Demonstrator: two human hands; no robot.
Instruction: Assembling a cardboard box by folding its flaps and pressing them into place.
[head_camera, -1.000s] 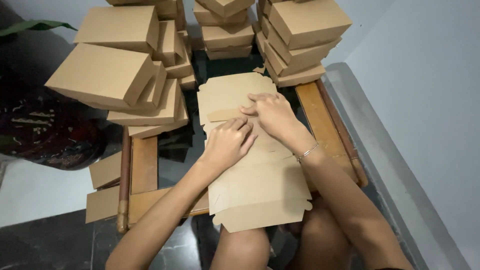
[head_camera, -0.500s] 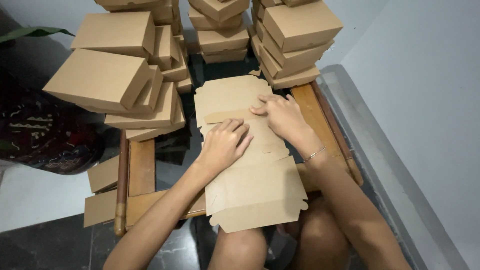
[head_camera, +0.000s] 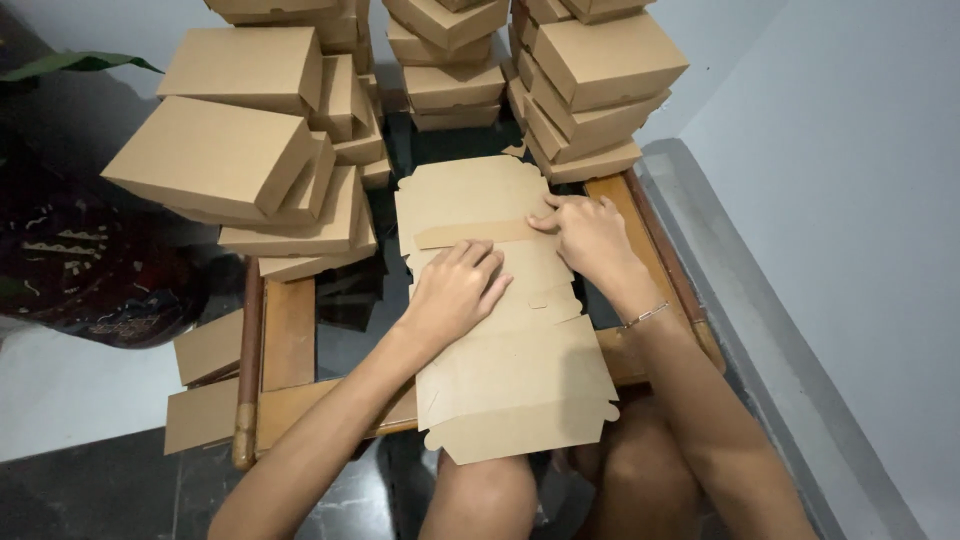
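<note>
Flat die-cut cardboard box blank (head_camera: 505, 330) lies on the wooden counter (head_camera: 290, 335), its near edge overhanging toward the knees. Left hand (head_camera: 455, 290) open, palm pressing its middle. Right hand (head_camera: 590, 232) open, fingertips pinching a folded strip. Stacks of folded boxes (head_camera: 235, 160) crowd the far edge.

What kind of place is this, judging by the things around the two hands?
Probably a home corner used for box folding: stacks of finished brown cardboard boxes, a flat brown cardboard blank on a low wooden table, and plain white walls.
</note>
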